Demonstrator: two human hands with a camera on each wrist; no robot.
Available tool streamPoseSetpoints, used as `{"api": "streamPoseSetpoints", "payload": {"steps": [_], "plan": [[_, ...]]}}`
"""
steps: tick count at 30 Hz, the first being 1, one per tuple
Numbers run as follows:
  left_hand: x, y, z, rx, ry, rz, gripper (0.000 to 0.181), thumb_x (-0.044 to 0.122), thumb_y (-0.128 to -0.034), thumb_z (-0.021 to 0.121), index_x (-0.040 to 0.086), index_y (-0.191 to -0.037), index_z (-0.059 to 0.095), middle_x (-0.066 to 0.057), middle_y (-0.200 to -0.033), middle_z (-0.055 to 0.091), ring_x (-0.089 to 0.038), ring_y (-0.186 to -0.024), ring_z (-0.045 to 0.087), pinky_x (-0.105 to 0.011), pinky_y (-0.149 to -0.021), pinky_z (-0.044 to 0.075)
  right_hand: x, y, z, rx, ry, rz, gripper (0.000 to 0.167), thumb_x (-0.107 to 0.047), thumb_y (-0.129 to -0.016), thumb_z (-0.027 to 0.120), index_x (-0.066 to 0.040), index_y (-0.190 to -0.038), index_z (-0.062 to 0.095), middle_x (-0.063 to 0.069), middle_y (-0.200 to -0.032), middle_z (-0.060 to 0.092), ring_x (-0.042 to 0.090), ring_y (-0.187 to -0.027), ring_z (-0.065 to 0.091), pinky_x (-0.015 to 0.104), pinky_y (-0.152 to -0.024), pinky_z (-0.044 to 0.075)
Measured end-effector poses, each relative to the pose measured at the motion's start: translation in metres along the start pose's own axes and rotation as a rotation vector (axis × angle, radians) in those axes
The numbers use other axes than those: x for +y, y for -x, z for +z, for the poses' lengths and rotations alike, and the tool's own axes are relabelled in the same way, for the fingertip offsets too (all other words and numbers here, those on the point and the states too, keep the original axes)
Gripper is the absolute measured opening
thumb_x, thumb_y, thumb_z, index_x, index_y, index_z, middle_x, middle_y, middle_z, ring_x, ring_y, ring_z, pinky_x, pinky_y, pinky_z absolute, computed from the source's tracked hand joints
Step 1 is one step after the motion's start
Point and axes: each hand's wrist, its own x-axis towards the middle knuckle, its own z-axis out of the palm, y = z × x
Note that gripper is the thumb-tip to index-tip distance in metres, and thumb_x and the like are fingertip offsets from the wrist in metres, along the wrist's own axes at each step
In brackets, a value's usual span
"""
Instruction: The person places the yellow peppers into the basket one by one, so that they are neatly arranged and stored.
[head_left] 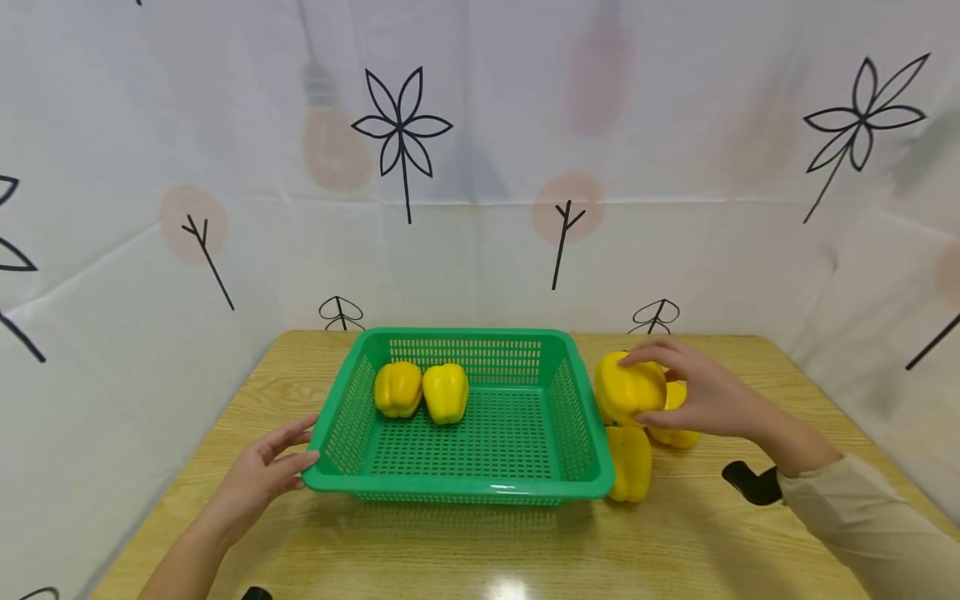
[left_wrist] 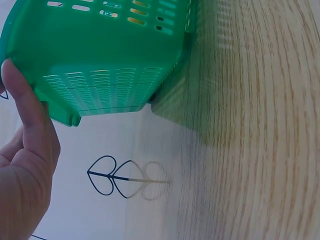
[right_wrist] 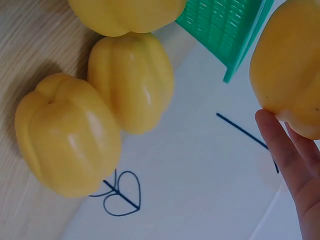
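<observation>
My right hand (head_left: 708, 392) grips a yellow bell pepper (head_left: 628, 387) between thumb and fingers, lifted just beyond the basket's right rim. In the right wrist view that bell pepper (right_wrist: 290, 70) hangs above the others. Below it on the table lie more yellow bell peppers, one (head_left: 628, 467) against the basket's right side and another (head_left: 678, 408) partly behind my hand. My left hand (head_left: 258, 479) holds the left rim of a green plastic basket (head_left: 465, 485), its thumb on the edge. Two yellow bell peppers, one (head_left: 398, 389) and another (head_left: 446, 393), sit side by side in the basket's back left.
The basket stands on a wooden table (head_left: 420, 550). A white cloth (head_left: 480, 275) printed with plants hangs behind and at both sides. Near the right wrist shows a black piece (head_left: 753, 485).
</observation>
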Motion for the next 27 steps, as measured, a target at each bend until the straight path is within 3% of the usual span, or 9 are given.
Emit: {"api": "streamPoseSetpoints", "payload": {"steps": [12,18,27], "plan": [[-0.003,0.0,0.0,0.0,0.01,0.004,0.062,0.023,-0.0912,0.062,0.008,-0.145,0.033,-0.016,-0.137,0.034,-0.014,-0.093,0.058,-0.034,-0.076,0.05,-0.002,-0.022,0.008,-0.019,-0.066,-0.006,0.058,-0.016,-0.067,0.085,-0.016,-0.117,0.057,0.001,-0.116,0.05,0.017,-0.1,0.048,0.038,-0.069,0.052],[-0.001,0.0,0.0,0.002,0.007,0.0,0.063,0.023,-0.0917,0.061,0.008,-0.145,0.032,-0.017,-0.137,0.033,-0.014,-0.095,0.058,-0.035,-0.078,0.05,-0.001,-0.033,0.013,-0.052,-0.109,0.036,0.054,-0.02,-0.07,0.083,-0.016,-0.117,0.057,0.002,-0.117,0.049,0.023,-0.101,0.05,0.044,-0.072,0.051],[-0.003,0.001,0.002,0.002,0.001,0.018,0.062,0.022,-0.0916,0.061,0.007,-0.145,0.032,-0.017,-0.137,0.033,-0.013,-0.095,0.058,-0.035,-0.077,0.05,-0.001,-0.05,0.022,-0.078,-0.16,0.058,0.053,-0.024,-0.072,0.082,-0.015,-0.117,0.056,0.003,-0.118,0.047,0.022,-0.1,0.049,0.04,-0.075,0.051]]}}
